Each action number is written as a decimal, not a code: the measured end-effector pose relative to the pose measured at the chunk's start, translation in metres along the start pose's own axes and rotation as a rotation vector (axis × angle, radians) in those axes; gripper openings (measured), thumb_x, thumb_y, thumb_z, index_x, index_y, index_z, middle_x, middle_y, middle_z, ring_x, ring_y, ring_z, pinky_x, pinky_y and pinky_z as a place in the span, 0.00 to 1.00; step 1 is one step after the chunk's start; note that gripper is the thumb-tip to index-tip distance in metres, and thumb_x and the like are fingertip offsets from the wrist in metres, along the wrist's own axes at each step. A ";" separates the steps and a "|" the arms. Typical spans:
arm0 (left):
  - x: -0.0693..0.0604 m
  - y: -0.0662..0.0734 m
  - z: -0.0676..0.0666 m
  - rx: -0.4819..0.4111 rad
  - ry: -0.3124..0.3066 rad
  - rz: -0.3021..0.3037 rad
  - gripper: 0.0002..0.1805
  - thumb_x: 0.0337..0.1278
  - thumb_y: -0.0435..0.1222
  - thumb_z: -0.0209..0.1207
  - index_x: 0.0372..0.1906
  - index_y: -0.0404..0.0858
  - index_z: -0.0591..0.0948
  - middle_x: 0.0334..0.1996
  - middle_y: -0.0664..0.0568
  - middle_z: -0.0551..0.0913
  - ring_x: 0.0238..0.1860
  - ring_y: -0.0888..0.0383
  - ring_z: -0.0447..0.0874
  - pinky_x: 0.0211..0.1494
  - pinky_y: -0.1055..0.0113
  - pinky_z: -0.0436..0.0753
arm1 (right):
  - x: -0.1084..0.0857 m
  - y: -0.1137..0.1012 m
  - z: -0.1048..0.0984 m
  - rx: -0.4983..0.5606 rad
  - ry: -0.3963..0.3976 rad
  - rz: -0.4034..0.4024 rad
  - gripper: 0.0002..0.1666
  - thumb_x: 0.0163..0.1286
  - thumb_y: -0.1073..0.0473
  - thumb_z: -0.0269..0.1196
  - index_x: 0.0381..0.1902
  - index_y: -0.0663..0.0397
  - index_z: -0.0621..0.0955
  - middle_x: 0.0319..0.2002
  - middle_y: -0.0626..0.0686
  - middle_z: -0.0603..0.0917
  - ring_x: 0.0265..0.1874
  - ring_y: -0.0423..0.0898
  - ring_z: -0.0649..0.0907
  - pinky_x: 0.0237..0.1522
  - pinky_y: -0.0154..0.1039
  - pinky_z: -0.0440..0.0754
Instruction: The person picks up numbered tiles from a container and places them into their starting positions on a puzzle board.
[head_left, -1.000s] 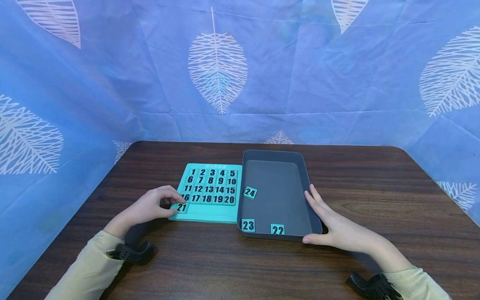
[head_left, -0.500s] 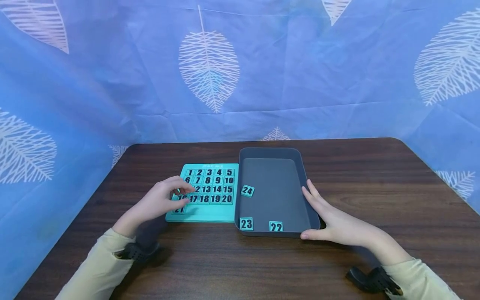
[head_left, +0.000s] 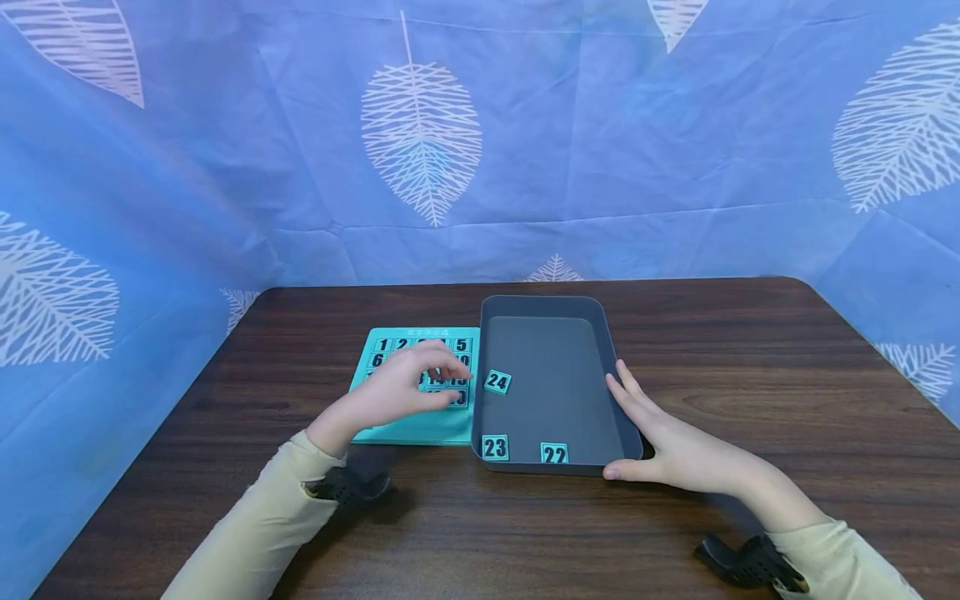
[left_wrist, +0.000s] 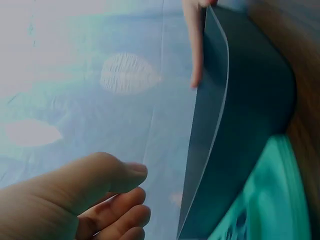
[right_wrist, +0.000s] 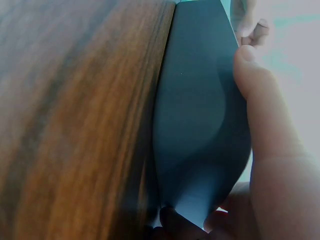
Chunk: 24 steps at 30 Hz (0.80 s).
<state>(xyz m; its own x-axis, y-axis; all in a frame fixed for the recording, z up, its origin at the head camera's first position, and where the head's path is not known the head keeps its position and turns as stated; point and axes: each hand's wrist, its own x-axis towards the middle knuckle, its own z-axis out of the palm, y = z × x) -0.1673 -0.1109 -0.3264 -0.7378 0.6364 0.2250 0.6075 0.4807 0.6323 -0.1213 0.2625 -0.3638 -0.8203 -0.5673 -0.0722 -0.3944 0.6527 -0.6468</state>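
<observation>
My left hand (head_left: 408,387) hovers over the turquoise number board (head_left: 420,429) in the head view, fingers loosely bent, thumb apart, holding nothing. It hides many middle tiles and tile 21. The left wrist view shows the thumb (left_wrist: 120,172) and fingertips near the tray's wall (left_wrist: 245,100). To the board's right stands a dark grey tray (head_left: 547,308) holding tile 24 (head_left: 497,382), tile 23 (head_left: 495,447) and tile 22 (head_left: 554,453). My right hand (head_left: 675,450) rests against the tray's near right corner, fingers spread and mostly straight along the rim, thumb on the near wall.
Everything stands on a dark wooden table (head_left: 750,358). A blue cloth with white leaf prints (head_left: 525,167) hangs behind and at the sides. Board and tray sit edge to edge. Black wrist devices (head_left: 348,486) are strapped at both sleeves.
My left hand has left tile 21 at the board's lower left corner and moved right across the board toward the tray. The right hand stays at the tray's corner.
</observation>
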 end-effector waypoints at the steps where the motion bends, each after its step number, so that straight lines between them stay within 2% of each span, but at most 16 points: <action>1: 0.004 0.003 0.005 -0.001 -0.007 0.014 0.12 0.57 0.33 0.63 0.47 0.39 0.84 0.42 0.49 0.79 0.42 0.50 0.76 0.40 0.54 0.77 | 0.000 0.000 0.000 0.001 -0.002 -0.001 0.62 0.62 0.37 0.63 0.76 0.49 0.36 0.74 0.52 0.24 0.70 0.67 0.49 0.56 0.63 0.68; 5: 0.021 0.015 0.027 0.017 -0.054 0.070 0.11 0.58 0.32 0.62 0.46 0.37 0.84 0.42 0.51 0.79 0.42 0.52 0.77 0.44 0.57 0.78 | 0.000 -0.001 0.000 0.005 -0.007 -0.003 0.62 0.63 0.38 0.63 0.76 0.50 0.36 0.74 0.56 0.25 0.70 0.68 0.49 0.56 0.63 0.68; 10: 0.035 0.027 0.049 0.047 -0.104 0.124 0.10 0.58 0.31 0.61 0.46 0.37 0.83 0.43 0.53 0.78 0.43 0.52 0.77 0.45 0.59 0.78 | 0.001 -0.001 -0.001 0.000 0.000 -0.002 0.62 0.63 0.39 0.63 0.76 0.50 0.36 0.74 0.54 0.25 0.70 0.68 0.49 0.55 0.64 0.68; 16: 0.044 0.036 0.066 0.029 -0.142 0.130 0.11 0.57 0.33 0.63 0.45 0.37 0.83 0.42 0.54 0.77 0.45 0.54 0.78 0.50 0.66 0.78 | 0.001 0.000 -0.001 0.001 0.002 -0.003 0.62 0.63 0.39 0.63 0.76 0.50 0.37 0.74 0.55 0.25 0.70 0.69 0.49 0.55 0.64 0.69; 24: 0.045 0.032 0.081 0.059 -0.154 0.107 0.14 0.54 0.40 0.68 0.44 0.40 0.84 0.41 0.55 0.79 0.43 0.61 0.77 0.48 0.76 0.75 | 0.001 0.001 -0.001 -0.001 0.002 -0.008 0.61 0.63 0.40 0.63 0.76 0.50 0.36 0.74 0.56 0.25 0.69 0.69 0.50 0.54 0.65 0.68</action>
<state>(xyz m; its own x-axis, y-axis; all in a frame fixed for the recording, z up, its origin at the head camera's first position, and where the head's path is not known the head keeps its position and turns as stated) -0.1570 -0.0181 -0.3559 -0.6174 0.7681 0.1699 0.6995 0.4372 0.5652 -0.1228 0.2628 -0.3636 -0.8178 -0.5717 -0.0658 -0.4013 0.6485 -0.6468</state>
